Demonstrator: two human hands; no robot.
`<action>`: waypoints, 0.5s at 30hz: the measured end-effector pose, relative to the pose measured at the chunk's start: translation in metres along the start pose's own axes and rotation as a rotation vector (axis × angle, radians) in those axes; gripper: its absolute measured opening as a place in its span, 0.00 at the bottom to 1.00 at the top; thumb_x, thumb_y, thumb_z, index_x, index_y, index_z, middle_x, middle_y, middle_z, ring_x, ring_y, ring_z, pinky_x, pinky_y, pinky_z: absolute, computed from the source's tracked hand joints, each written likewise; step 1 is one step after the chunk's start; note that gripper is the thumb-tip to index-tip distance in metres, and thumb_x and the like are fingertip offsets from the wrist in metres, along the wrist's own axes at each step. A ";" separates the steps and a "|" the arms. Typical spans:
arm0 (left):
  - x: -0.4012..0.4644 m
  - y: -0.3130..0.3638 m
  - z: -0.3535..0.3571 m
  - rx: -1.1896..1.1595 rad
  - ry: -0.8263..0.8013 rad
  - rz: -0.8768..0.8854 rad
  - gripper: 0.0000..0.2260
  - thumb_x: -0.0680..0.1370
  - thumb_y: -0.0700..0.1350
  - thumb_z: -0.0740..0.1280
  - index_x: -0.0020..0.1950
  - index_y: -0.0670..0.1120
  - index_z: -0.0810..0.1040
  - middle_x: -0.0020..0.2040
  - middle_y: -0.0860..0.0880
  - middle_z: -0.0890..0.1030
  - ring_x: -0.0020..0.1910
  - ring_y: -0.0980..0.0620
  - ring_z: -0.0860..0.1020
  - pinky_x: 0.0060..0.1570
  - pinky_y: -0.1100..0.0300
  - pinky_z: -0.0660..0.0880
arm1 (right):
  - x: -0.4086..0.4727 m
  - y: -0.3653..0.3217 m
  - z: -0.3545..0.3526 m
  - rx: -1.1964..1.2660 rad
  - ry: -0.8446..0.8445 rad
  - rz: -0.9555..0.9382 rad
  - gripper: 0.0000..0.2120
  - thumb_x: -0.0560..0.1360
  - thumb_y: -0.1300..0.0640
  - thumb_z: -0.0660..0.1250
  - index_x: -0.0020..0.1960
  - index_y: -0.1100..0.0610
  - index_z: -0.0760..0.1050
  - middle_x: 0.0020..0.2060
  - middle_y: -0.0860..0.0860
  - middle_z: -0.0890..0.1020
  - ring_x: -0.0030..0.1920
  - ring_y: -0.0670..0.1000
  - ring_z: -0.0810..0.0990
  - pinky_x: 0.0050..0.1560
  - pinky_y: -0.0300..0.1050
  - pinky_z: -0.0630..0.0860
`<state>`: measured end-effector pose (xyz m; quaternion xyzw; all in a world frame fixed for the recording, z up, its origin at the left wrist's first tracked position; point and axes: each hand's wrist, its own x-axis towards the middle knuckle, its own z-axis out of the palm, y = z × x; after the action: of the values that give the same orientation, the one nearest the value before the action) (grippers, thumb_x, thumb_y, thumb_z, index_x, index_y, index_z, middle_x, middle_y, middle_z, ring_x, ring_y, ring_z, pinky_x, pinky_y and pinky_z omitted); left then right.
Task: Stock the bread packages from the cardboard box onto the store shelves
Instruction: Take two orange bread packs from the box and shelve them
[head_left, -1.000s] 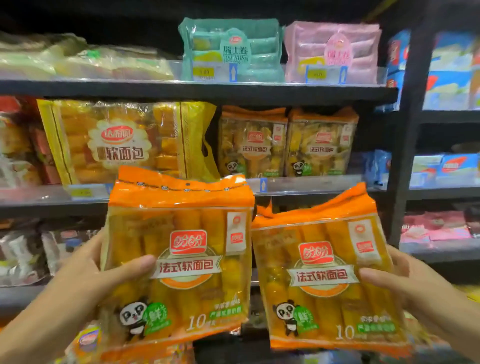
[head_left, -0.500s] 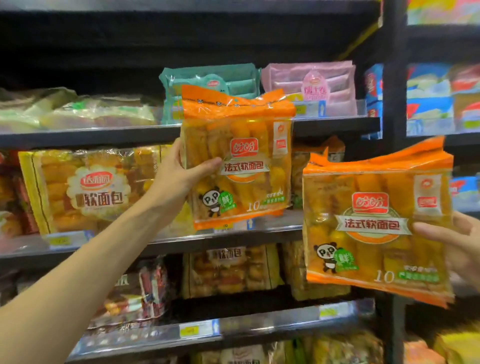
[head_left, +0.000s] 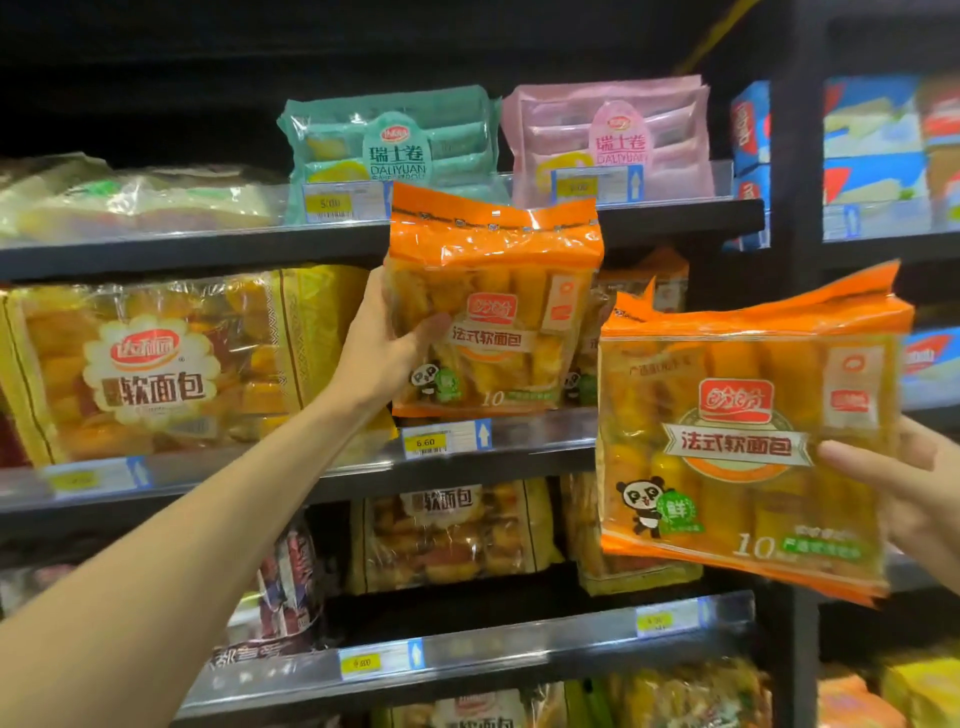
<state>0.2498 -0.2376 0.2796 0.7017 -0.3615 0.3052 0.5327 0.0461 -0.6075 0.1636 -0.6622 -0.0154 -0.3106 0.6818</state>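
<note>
My left hand (head_left: 387, 348) grips an orange bread package (head_left: 511, 312) by its left side, holding it upright with its bottom edge at the front lip of the middle shelf (head_left: 540, 431). Similar orange packages (head_left: 644, 280) stand behind it on that shelf. My right hand (head_left: 904, 499) holds a second orange bread package (head_left: 748, 441) by its right edge, in front of the shelving and lower right. The cardboard box is out of view.
A large yellow bread bag (head_left: 156, 364) fills the middle shelf's left side. Green (head_left: 389, 140) and pink (head_left: 613, 135) roll packs stand on the shelf above. More bread bags (head_left: 452, 535) sit on the shelf below. A black upright post (head_left: 795, 260) separates a neighbouring bay with blue boxes (head_left: 872, 150).
My left hand carried its package up from waist height to the middle shelf, then further right and in. My right hand lifted its package and stays off the shelf.
</note>
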 end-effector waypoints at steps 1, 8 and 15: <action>-0.001 -0.004 -0.001 0.031 -0.002 0.008 0.26 0.78 0.46 0.74 0.73 0.51 0.67 0.64 0.58 0.78 0.62 0.64 0.78 0.55 0.69 0.78 | 0.001 0.002 0.000 -0.002 0.001 0.002 0.23 0.71 0.58 0.68 0.66 0.47 0.79 0.60 0.54 0.86 0.55 0.56 0.88 0.48 0.59 0.85; -0.014 -0.032 -0.010 0.143 -0.008 -0.176 0.25 0.82 0.46 0.69 0.73 0.45 0.61 0.64 0.53 0.76 0.63 0.55 0.77 0.64 0.54 0.77 | 0.005 -0.001 0.005 0.034 -0.040 -0.061 0.20 0.72 0.59 0.67 0.61 0.43 0.83 0.60 0.53 0.87 0.55 0.55 0.88 0.45 0.54 0.86; -0.017 -0.034 0.003 0.252 0.054 -0.266 0.21 0.84 0.51 0.64 0.71 0.44 0.61 0.71 0.45 0.74 0.67 0.49 0.76 0.53 0.61 0.77 | 0.029 -0.028 0.019 0.056 -0.069 -0.162 0.21 0.75 0.58 0.67 0.67 0.46 0.80 0.62 0.52 0.85 0.60 0.56 0.86 0.55 0.68 0.81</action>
<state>0.2687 -0.2316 0.2469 0.7960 -0.2100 0.2936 0.4859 0.0649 -0.5995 0.2034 -0.6496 -0.1011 -0.3411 0.6719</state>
